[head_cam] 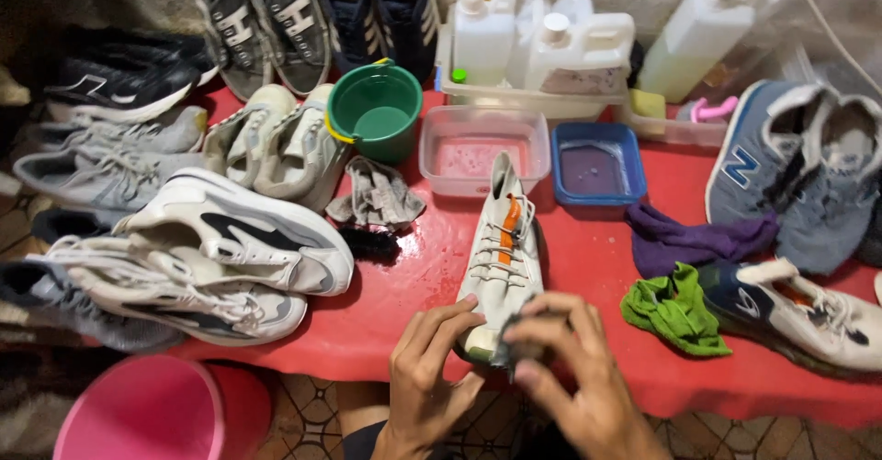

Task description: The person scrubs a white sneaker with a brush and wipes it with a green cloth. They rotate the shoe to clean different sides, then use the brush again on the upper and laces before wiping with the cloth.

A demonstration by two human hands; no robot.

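A pale grey sneaker [501,249] with an orange strip under its laces lies on the red table [588,267], toe toward me. My left hand [424,368] grips the toe end from the left side. My right hand [577,377] presses a small dark grey cloth [511,342] against the toe. The toe itself is mostly covered by both hands.
White sneakers [220,258] pile at the left; a green bucket [375,111], a grey rag [377,195] and a black brush [371,243] sit behind them. A clear tub [482,147], blue tub [597,161], white bottles [542,37], purple cloth [689,239], green cloth [675,308], more shoes [808,175]. Pink bucket [156,414] below.
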